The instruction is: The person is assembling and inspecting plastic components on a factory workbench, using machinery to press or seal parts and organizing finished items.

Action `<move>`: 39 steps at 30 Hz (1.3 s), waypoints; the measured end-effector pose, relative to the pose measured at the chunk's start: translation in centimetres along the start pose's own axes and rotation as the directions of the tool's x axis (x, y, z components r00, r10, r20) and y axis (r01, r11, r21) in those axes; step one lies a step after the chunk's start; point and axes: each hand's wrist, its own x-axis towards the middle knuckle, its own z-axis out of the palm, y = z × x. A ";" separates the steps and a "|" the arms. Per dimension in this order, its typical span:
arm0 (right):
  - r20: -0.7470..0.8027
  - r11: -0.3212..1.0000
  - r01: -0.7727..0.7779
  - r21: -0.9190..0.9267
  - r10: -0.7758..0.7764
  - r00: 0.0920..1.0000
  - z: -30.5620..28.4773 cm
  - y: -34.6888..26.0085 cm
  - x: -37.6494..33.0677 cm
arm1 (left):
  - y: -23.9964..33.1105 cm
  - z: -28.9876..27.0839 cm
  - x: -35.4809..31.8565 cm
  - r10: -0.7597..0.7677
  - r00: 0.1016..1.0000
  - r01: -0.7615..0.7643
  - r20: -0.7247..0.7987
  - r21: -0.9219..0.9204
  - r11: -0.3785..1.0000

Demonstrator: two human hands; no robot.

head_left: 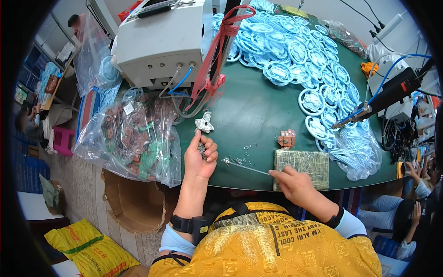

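Observation:
My left hand (199, 154) is palm up at the front of the green table, its fingers curled round a heap of small dark metal screws (201, 150). Between the fingers of my right hand (295, 183) is one end of a thin pale stick (247, 166). The stick's far tip lies among loose small screws (240, 160) scattered on the tabletop. Partly under my right hand is a flat block wrapped in brownish tape (302, 161). Just beyond that block rests a small reddish-brown circuit board (286, 138). A crumpled white scrap (204, 123) sits just past my left fingertips.
A clear bag of brown and green circuit boards (140, 138) hangs over the table's left edge. Behind it stands a grey machine (159, 48). Many light-blue plastic rings (277, 46) are piled at the back and right. A black powered screwdriver (397, 87) hangs at right.

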 end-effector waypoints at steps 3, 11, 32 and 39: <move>0.000 0.999 -0.035 0.012 0.035 0.999 0.3 -0.3 0.1 | 0.2 -0.8 -0.6 0.010 1.000 -0.010 -0.017 0.006 1.000; -0.091 0.994 -0.109 0.006 0.109 0.990 -1.5 1.4 -2.1 | -0.5 -1.0 -1.2 -0.021 0.999 0.023 -0.027 0.041 0.999; -0.024 0.877 -0.184 0.443 0.217 0.976 -2.3 0.1 0.7 | -5.5 1.2 0.8 -0.180 0.982 0.162 0.057 0.238 0.958; -0.154 0.952 -0.167 0.255 0.210 0.965 -2.2 -0.1 0.6 | -6.7 3.0 1.2 -0.093 0.995 0.074 0.033 0.367 0.927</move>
